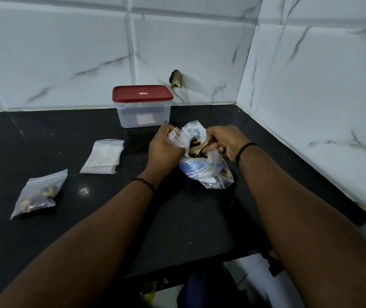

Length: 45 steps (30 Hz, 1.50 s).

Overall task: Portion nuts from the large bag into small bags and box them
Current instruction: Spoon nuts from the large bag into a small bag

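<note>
**A:** Nuts, where did they sit at that moment?

**B:** Mostly inside the large bag (202, 167), which slumped on the black countertop (88, 218) just in front of the red-lidded container (143, 105). Its mouth faced up and slightly toward the person, with brown pieces visible in the opening.

**A:** And the hands?

**B:** The left hand (166, 147) had its fingers curled round crumpled clear plastic at the left of the mouth. I judged it to be a small bag held open against the large one, though the folds were too tangled to separate the two for certain. The right hand (224, 142) was closed on a tan scoop or spoon (201, 148), fingers wrapped round its handle, with the working end dipped into the bag's opening.

**A:** So what did the next move turn on?

**B:** The scoop lay roughly level, pointing left from the right hand toward the left. The plastic gripped in the left hand was touching the mouth, just beside the scoop's tip. In my judgement the load needed only a short lift and swing leftward; the right hand had to carry it, while the left kept the receiving mouth wide.

**A:** How far along was the job?

**B:** One filled small bag (40, 192) lay well apart at the left, near a stack of empty small bags (104, 156). The container's lid was on, so boxing looked not yet begun.
</note>
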### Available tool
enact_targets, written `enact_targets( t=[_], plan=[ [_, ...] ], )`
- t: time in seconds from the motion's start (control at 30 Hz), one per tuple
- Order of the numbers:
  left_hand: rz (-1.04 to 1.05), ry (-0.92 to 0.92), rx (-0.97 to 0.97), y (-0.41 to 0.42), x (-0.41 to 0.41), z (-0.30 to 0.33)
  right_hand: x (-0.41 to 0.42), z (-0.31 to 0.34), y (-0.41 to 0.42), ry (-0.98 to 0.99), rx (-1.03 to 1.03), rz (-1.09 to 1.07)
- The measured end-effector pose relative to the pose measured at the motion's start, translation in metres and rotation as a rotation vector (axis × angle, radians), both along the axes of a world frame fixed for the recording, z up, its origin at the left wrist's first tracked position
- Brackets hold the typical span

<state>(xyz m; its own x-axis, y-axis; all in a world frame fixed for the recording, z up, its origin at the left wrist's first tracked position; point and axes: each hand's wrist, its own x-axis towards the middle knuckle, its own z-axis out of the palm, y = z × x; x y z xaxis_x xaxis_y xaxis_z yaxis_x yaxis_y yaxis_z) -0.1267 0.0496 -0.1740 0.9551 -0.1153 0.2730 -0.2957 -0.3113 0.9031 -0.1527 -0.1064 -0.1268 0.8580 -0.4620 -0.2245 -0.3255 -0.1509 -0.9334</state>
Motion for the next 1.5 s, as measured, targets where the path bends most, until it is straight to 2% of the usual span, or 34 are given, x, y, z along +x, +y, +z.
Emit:
enact_targets(
  t=[0.13,0.27,0.4,0.73,0.87,0.93,1.03,1.1,1.17,1.27,1.37,1.43,1.5],
  plan=[
    [-0.035,0.033,-0.064,0.003,0.001,-0.001,-0.007,0.002,-0.007,-0.028,0.128,-0.105],
    [-0.074,0.018,-0.153,0.006,0.001,-0.004,-0.017,0.013,-0.011,-0.020,0.205,-0.122],
    [-0.101,-0.012,-0.188,0.007,0.000,-0.006,-0.023,0.026,-0.014,-0.006,0.217,-0.115],
    [-0.095,-0.160,-0.095,0.014,-0.004,-0.003,-0.021,0.071,0.016,-0.128,0.155,-0.023],
    [-0.101,-0.163,-0.121,0.015,-0.005,-0.001,-0.014,0.065,0.035,-0.195,-0.052,0.057],
    [-0.100,-0.156,-0.148,0.016,-0.004,-0.001,-0.012,0.064,0.043,-0.260,-0.333,0.133],
    [-0.093,-0.148,-0.187,0.017,0.000,-0.002,-0.019,0.070,0.052,-0.391,-0.906,0.241],
    [-0.087,-0.146,-0.198,0.018,0.002,-0.002,-0.025,0.075,0.056,-0.473,-1.026,0.342],
    [-0.092,-0.145,-0.218,0.019,0.002,-0.002,-0.029,0.078,0.054,-0.523,-0.999,0.354],
    [-0.088,-0.113,-0.229,0.018,0.001,-0.003,-0.024,0.074,0.035,-0.530,-0.775,0.170],
    [-0.061,-0.054,-0.079,0.018,0.001,-0.003,-0.023,0.055,0.008,-0.407,-0.558,-0.043],
    [-0.032,-0.021,0.039,0.018,0.000,0.000,-0.026,0.038,-0.004,-0.280,-0.596,-0.056],
    [-0.046,0.007,0.079,0.016,-0.002,0.004,-0.029,0.023,-0.009,-0.210,-0.706,-0.039]
  ],
)
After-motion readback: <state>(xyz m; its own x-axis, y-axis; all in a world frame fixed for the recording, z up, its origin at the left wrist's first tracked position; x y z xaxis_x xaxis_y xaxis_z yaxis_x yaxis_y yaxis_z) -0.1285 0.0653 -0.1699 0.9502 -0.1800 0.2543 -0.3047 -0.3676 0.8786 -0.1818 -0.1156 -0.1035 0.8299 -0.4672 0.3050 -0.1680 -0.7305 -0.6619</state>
